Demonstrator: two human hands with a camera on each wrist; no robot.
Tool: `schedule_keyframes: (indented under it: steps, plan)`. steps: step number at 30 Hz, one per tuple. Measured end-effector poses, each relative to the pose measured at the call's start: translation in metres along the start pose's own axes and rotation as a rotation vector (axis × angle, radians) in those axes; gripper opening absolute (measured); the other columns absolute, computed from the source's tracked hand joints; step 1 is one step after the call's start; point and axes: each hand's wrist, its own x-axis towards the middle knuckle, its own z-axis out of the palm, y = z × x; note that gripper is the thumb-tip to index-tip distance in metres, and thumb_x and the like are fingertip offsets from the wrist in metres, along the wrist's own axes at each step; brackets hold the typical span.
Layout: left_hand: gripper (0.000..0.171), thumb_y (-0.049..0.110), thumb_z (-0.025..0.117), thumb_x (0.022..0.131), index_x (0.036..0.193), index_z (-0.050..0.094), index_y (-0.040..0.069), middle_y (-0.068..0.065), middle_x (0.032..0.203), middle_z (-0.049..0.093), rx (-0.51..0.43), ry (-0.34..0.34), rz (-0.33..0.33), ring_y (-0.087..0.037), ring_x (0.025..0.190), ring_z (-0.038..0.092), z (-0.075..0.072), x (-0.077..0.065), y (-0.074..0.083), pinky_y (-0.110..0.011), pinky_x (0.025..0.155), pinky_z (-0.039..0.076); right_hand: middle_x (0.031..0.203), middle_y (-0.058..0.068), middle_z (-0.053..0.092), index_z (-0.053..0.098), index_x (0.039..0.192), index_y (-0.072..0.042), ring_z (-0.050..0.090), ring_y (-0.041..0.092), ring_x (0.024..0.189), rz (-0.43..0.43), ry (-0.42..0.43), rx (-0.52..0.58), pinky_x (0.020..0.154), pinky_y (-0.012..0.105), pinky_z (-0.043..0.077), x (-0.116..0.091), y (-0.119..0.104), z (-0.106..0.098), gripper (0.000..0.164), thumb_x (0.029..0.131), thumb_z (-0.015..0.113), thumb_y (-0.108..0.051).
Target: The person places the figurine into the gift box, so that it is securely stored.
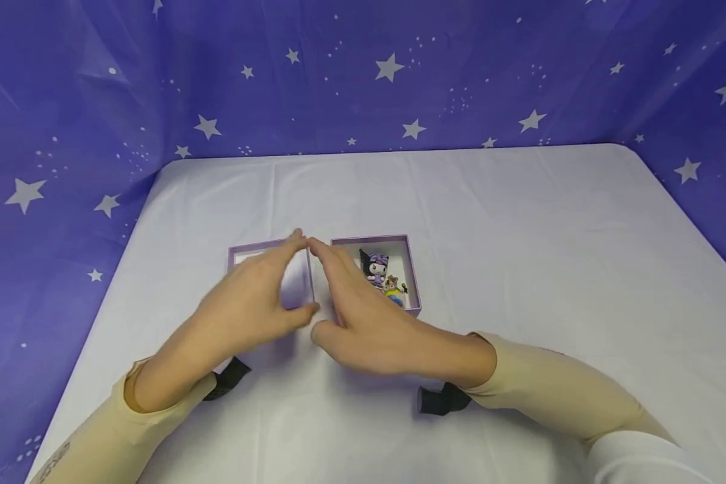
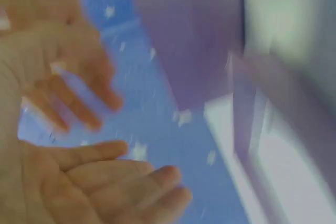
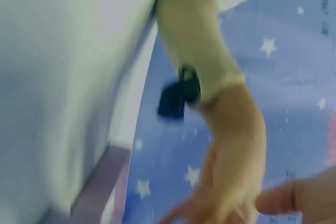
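Both hands hover over the table in the head view, fingers extended and fingertips close together, holding nothing. My left hand (image 1: 248,296) is over the left open box half (image 1: 232,259), covering much of it. Between the two box halves and over the near left part of the right one (image 1: 414,282) is my right hand (image 1: 369,316). Inside that right half lie a black and purple character figurine (image 1: 375,267) and a smaller brown-eared figurine (image 1: 393,288) with yellow and blue on it. Blur softens both wrist views; a purple box wall (image 2: 194,40) shows in the left one.
A white cloth covers the table (image 1: 550,255). Purple curtains with silver stars (image 1: 390,67) stand behind it and at its sides. A black strap piece (image 1: 443,399) hangs below the right wrist, with a similar one (image 1: 228,378) by the left.
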Motion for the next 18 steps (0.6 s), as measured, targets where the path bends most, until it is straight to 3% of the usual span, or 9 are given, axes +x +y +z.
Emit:
schedule_keyframes:
  steps: [2, 4, 7, 11, 14, 18]
  plan:
    - [0.067, 0.024, 0.069, 0.082, 0.14, 0.046, -0.002, -0.021, 0.123, 0.062, 0.052, 0.087, -0.04, -0.029, 0.083, 0.065, -0.012, -0.001, -0.007, -0.047, 0.072, 0.051, 0.16, -0.005, 0.008, 0.0, 0.157, -0.016, 0.011, 0.003, 0.141, 0.101, -0.011, 0.136, 0.114, 0.038, 0.019, 0.004, -0.008, 0.009, 0.091, 0.081, 0.05, -0.018]
    - [0.052, 0.02, 0.06, 0.086, 0.13, 0.052, -0.006, -0.023, 0.103, 0.067, 0.107, 0.147, -0.104, -0.027, 0.062, 0.058, -0.019, -0.001, -0.014, -0.046, 0.058, 0.049, 0.161, -0.007, 0.001, -0.003, 0.157, -0.017, 0.003, 0.0, 0.142, 0.206, -0.017, 0.265, 0.115, 0.038, 0.014, 0.009, -0.015, 0.018, 0.092, 0.082, 0.051, -0.02]
    - [0.033, 0.019, 0.049, 0.089, 0.105, 0.057, -0.01, -0.023, 0.08, 0.063, 0.165, 0.107, -0.243, -0.027, 0.052, 0.048, -0.02, 0.001, -0.027, -0.042, 0.047, 0.042, 0.161, -0.005, -0.008, -0.003, 0.157, -0.014, -0.005, 0.002, 0.143, 0.351, -0.011, 0.413, 0.116, 0.038, 0.007, 0.021, -0.019, 0.035, 0.095, 0.082, 0.054, -0.02]
    - [0.025, 0.019, 0.042, 0.088, 0.072, 0.05, 0.001, -0.014, 0.062, 0.049, 0.227, 0.027, -0.374, -0.029, 0.053, 0.046, -0.009, 0.006, -0.042, -0.04, 0.042, 0.038, 0.162, 0.004, -0.01, 0.001, 0.157, -0.009, -0.01, 0.01, 0.145, 0.51, 0.025, 0.495, 0.116, 0.041, 0.002, 0.035, -0.018, 0.057, 0.097, 0.08, 0.059, -0.02]
    - [0.026, 0.017, 0.042, 0.086, 0.064, 0.048, 0.005, -0.011, 0.058, 0.047, 0.244, 0.07, -0.406, -0.028, 0.051, 0.044, -0.001, 0.011, -0.048, -0.039, 0.039, 0.037, 0.162, 0.01, -0.01, 0.005, 0.157, -0.007, -0.009, 0.017, 0.146, 0.591, 0.072, 0.545, 0.116, 0.044, 0.003, 0.04, -0.015, 0.071, 0.098, 0.078, 0.062, -0.019]
    - [0.029, 0.016, 0.041, 0.085, 0.058, 0.047, 0.006, -0.012, 0.057, 0.047, 0.25, 0.098, -0.436, -0.028, 0.051, 0.044, 0.002, 0.012, -0.054, -0.038, 0.038, 0.037, 0.162, 0.01, -0.006, 0.004, 0.157, -0.008, -0.002, 0.019, 0.146, 0.625, 0.125, 0.6, 0.116, 0.043, 0.006, 0.041, -0.012, 0.082, 0.099, 0.078, 0.063, -0.019]
